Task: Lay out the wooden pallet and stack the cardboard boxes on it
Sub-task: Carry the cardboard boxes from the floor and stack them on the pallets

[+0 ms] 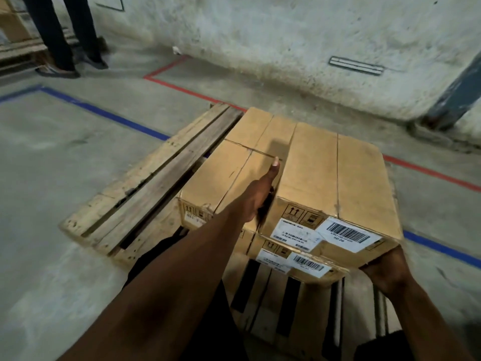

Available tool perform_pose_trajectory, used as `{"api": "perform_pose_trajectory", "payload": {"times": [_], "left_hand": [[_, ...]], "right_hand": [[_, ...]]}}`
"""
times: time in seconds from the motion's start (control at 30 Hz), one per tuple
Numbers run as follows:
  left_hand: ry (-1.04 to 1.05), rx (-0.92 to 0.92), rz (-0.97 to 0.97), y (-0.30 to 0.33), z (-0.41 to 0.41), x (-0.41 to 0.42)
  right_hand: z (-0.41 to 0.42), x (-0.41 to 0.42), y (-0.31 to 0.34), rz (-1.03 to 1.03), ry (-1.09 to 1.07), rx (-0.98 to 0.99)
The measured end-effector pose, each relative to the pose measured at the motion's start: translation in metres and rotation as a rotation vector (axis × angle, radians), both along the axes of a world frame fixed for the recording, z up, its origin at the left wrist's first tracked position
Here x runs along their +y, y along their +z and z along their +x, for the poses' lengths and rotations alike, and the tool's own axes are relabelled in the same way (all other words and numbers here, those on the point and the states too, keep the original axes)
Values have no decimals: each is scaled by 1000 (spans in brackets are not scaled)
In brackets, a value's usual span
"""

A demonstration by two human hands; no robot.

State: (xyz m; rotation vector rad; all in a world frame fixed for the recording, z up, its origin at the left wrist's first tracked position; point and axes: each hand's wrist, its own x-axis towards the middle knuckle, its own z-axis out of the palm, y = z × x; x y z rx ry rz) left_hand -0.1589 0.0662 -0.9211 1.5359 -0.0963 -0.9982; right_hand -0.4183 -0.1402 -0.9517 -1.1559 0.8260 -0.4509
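A wooden pallet (145, 194) lies flat on the concrete floor. Several cardboard boxes stand on it. The top box (338, 183) on the right has a barcode label and sits on a lower box (299, 264). My left hand (263, 188) presses flat against the top box's left side, in the gap beside the left box (229, 173). My right hand (387, 267) grips the top box under its near right corner. The fingers of both hands are partly hidden by the box.
Blue tape (104, 113) and red tape (187, 91) mark the floor. A rough white wall (286, 35) rises behind the pallet. Another person's legs (65, 35) stand at the far left next to stacked pallets (15, 48). A blue post (455, 95) leans at the right.
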Motion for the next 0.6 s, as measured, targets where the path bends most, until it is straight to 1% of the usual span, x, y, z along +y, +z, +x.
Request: {"api": "perform_pose_trajectory", "payload": {"times": [0.17,0.33,0.43,0.6], "left_hand": [[-3,-13,-14,7,-2,0],[-35,-3,-23,3,-1,-1],[-61,-65,-46,3,-5,-2],[-7,-145,-58,1,-13,-2]], "right_hand": [[1,6,7,-38,118,-63],[9,12,7,23,27,-105],[12,11,2,61,-8,-67],[14,20,5,54,5,-74]]}}
